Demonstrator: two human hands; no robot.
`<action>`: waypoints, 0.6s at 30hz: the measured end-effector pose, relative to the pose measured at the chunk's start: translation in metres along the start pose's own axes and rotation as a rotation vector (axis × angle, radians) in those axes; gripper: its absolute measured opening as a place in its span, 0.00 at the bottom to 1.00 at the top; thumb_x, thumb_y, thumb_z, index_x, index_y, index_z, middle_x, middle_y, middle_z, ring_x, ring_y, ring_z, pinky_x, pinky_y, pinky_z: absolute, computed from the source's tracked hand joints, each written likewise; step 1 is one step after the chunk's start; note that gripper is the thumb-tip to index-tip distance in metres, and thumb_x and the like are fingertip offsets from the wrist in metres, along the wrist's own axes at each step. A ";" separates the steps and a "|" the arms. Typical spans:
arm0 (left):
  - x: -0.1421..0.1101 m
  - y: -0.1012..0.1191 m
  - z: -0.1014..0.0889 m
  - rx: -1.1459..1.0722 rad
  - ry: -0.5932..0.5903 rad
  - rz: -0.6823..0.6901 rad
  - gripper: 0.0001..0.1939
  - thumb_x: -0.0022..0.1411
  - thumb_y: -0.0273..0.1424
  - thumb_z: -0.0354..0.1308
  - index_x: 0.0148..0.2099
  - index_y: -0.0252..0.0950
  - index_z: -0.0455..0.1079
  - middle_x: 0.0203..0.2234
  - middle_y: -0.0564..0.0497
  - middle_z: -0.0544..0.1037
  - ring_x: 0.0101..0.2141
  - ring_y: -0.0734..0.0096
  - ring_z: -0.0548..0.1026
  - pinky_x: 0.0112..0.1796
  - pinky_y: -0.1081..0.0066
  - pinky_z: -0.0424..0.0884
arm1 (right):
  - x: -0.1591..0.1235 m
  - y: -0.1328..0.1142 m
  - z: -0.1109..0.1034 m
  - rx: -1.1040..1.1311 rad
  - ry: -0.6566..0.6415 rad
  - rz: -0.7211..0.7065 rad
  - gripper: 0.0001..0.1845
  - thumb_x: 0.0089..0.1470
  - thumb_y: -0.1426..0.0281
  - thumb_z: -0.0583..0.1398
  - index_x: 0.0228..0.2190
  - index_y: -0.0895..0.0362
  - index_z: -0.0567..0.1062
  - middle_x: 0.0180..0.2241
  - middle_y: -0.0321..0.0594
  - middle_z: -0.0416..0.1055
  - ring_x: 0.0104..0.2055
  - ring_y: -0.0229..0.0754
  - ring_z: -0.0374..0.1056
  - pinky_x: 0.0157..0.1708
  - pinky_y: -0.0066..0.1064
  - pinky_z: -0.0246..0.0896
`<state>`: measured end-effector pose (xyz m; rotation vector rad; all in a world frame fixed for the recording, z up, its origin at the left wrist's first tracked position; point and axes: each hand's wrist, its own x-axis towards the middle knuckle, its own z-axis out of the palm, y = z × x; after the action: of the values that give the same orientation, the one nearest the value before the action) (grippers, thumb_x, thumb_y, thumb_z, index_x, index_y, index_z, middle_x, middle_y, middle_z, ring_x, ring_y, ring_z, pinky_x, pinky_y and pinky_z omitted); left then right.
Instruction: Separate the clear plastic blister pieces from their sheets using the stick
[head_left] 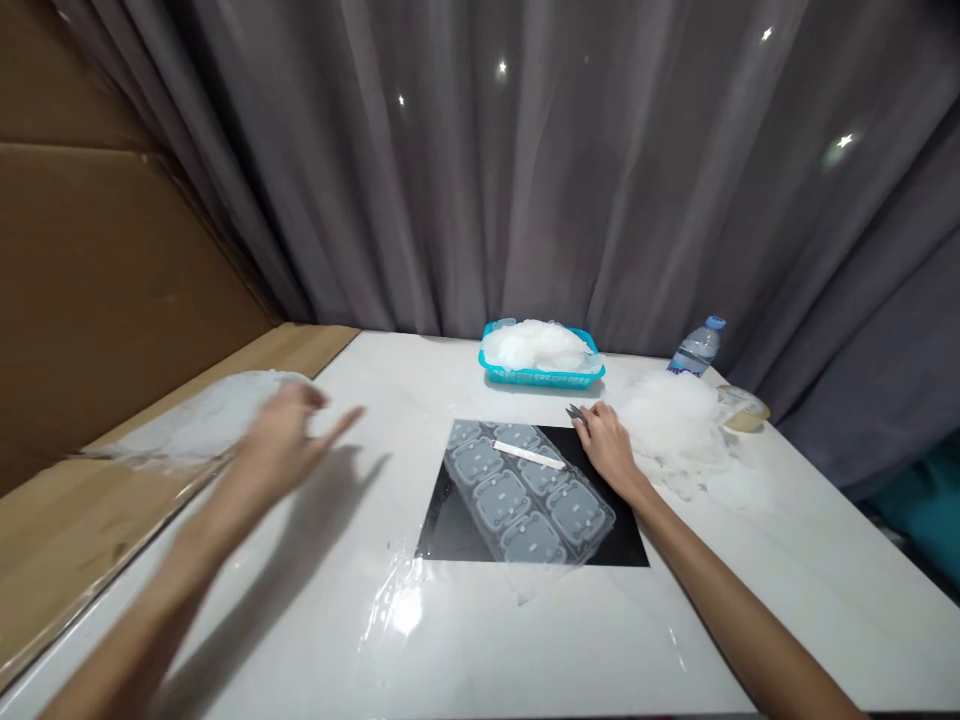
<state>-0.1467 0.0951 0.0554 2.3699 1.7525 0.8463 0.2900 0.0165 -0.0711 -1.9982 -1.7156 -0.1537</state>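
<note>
One white table (pixel 750 600) before grey curtains (pixel 525 170).

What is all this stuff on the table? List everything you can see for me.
clear plastic blister sheet: one, transparent, lying on the black mat
black mat: one, black, middle of the table
white strip: one, white, resting on the blister sheet
small snips: one, dark metal, at the right hand's fingertips
basket: one, turquoise, far side of the table, heaped with clear plastic pieces
loose plastic pile: one, whitish, right of the mat
plastic pile at left: one, whitish, left table edge
water bottle: one, clear with blue cap, far right
table: one, white
curtain: grey, behind the table
left hand: one, raised near the left pile, blurred
right hand: one, beside the mat's far right corner
</note>
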 end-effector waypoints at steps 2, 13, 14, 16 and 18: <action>-0.002 0.046 0.047 -0.001 -0.215 0.197 0.40 0.67 0.61 0.46 0.57 0.27 0.68 0.54 0.33 0.76 0.55 0.42 0.73 0.58 0.51 0.68 | 0.002 0.000 0.001 -0.008 0.002 0.023 0.15 0.69 0.68 0.54 0.50 0.57 0.77 0.46 0.52 0.70 0.50 0.53 0.66 0.44 0.38 0.64; -0.026 0.100 0.157 0.059 -0.345 0.377 0.63 0.58 0.72 0.46 0.74 0.23 0.56 0.72 0.24 0.55 0.72 0.28 0.47 0.68 0.40 0.48 | -0.011 -0.032 -0.031 0.159 -0.073 -0.198 0.19 0.69 0.60 0.57 0.57 0.53 0.72 0.51 0.49 0.70 0.55 0.54 0.65 0.56 0.44 0.64; -0.026 0.097 0.157 0.059 -0.327 0.395 0.62 0.58 0.73 0.45 0.74 0.24 0.56 0.72 0.25 0.55 0.72 0.30 0.48 0.69 0.40 0.48 | -0.015 -0.038 -0.033 0.193 -0.114 -0.251 0.18 0.68 0.60 0.59 0.56 0.51 0.73 0.49 0.46 0.72 0.54 0.52 0.66 0.57 0.43 0.64; -0.028 0.093 0.158 0.057 -0.300 0.416 0.61 0.58 0.73 0.45 0.74 0.27 0.57 0.73 0.27 0.55 0.72 0.32 0.49 0.69 0.42 0.49 | -0.022 -0.048 -0.034 0.253 -0.186 -0.303 0.13 0.66 0.62 0.62 0.51 0.50 0.75 0.47 0.43 0.73 0.52 0.50 0.68 0.56 0.41 0.65; -0.029 0.092 0.159 0.054 -0.294 0.422 0.60 0.59 0.72 0.46 0.75 0.29 0.56 0.73 0.28 0.54 0.73 0.34 0.49 0.69 0.41 0.50 | -0.027 -0.052 -0.033 0.300 -0.233 -0.293 0.09 0.65 0.64 0.64 0.46 0.52 0.75 0.46 0.42 0.73 0.52 0.50 0.70 0.53 0.41 0.68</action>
<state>0.0013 0.0775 -0.0556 2.7769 1.2032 0.4498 0.2424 -0.0177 -0.0379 -1.5917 -2.0354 0.2355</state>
